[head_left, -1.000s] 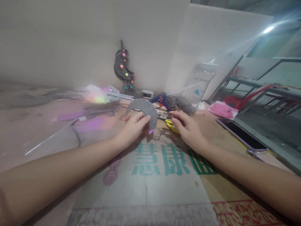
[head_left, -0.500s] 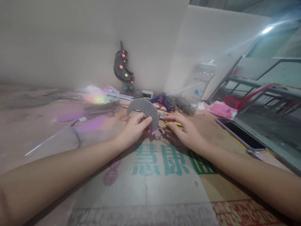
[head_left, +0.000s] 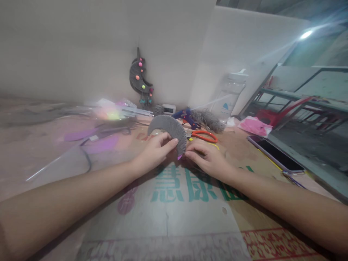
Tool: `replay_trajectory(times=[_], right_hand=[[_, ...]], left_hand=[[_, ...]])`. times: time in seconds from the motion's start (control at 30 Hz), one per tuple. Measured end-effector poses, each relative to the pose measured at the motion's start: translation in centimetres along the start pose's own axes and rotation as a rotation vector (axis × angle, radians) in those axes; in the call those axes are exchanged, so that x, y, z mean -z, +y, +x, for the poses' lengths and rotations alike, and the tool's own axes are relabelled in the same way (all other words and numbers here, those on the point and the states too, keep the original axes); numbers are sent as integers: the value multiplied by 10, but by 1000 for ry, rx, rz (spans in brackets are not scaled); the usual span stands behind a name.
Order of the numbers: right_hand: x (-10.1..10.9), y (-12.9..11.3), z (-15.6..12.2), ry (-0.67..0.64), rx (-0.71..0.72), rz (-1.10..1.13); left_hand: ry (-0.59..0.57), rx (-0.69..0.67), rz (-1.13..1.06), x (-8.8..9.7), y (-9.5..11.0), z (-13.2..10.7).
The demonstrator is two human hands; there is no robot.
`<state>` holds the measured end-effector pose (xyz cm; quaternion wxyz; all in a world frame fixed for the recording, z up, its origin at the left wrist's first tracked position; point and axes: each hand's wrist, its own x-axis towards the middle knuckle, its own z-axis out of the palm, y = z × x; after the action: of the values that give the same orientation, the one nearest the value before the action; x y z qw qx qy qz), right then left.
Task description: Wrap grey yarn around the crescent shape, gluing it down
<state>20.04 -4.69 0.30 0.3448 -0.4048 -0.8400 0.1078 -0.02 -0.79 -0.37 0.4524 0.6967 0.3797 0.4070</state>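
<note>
A crescent shape wrapped in grey yarn (head_left: 170,127) stands on edge on the cardboard sheet (head_left: 174,203). My left hand (head_left: 154,151) pinches its inner edge, thumb and fingers closed on it. My right hand (head_left: 208,157) rests just right of the crescent's lower tip, fingers curled at a pink end that pokes out there; what they hold is hidden. Orange-handled scissors (head_left: 204,135) lie just behind my right hand.
A blue glue gun (head_left: 185,115) and a bundle of grey yarn (head_left: 209,120) lie behind. A finished grey crescent with pompoms (head_left: 138,79) hangs on the wall. A phone (head_left: 274,153), pink bag (head_left: 255,126), clear jar (head_left: 230,97) and purple cut-outs (head_left: 89,139) are around.
My right hand left the yellow-handled tool and moved left to the crescent's lower tip. The orange scissors now show behind it. My left hand kept hold of the crescent.
</note>
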Motion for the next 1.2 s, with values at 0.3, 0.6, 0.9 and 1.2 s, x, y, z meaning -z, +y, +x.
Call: replay_trajectory(times=[0.3,0.6,0.9,1.2], right_hand=[[3,-3,1,48,4,-13],[2,-4,0,69,-12,-22],[5,4,3,18,-70,31],[1,-6,4,-30,-263,239]], left_hand=[[-21,-10,-37,0,-4,0],[-61,54,-73,-1,0,1],[-91,17,-47,-1,1,-1],[-182,-55,84,-2,3,-6]])
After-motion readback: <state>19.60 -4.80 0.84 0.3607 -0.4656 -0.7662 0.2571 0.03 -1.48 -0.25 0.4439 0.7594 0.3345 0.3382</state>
